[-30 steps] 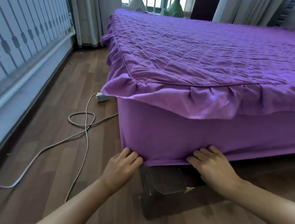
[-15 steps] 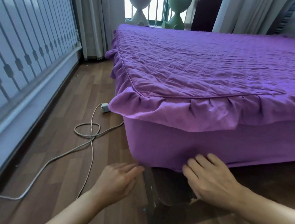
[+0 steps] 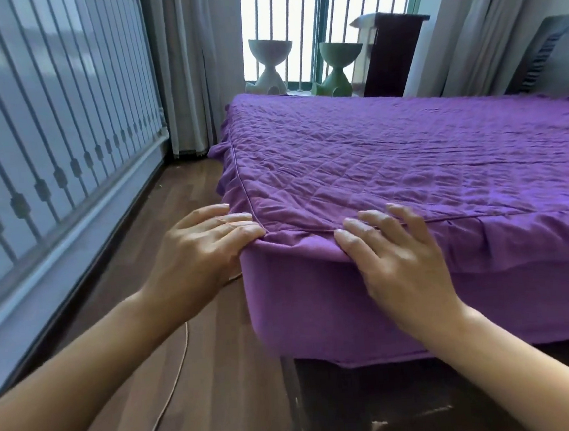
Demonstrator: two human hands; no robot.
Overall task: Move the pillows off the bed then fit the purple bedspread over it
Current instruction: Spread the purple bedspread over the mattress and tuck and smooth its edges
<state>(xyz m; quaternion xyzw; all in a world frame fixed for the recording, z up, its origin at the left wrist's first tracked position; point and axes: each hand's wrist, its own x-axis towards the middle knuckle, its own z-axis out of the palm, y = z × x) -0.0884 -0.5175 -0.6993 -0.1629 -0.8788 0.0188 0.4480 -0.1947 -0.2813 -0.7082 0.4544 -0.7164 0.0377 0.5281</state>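
Purple bedspread (image 3: pixel 410 170), left hand (image 3: pixel 204 253) straight-fingered against its near corner frill (image 3: pixel 484 239), right hand (image 3: pixel 393 260) spread wide, pressing the frill beside that corner

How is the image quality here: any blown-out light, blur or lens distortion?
Head view: window blown out by backlight; railing bars at left bowed by the wide-angle lens, slightly blurred; purple bedspread evenly lit, quilting sharp.
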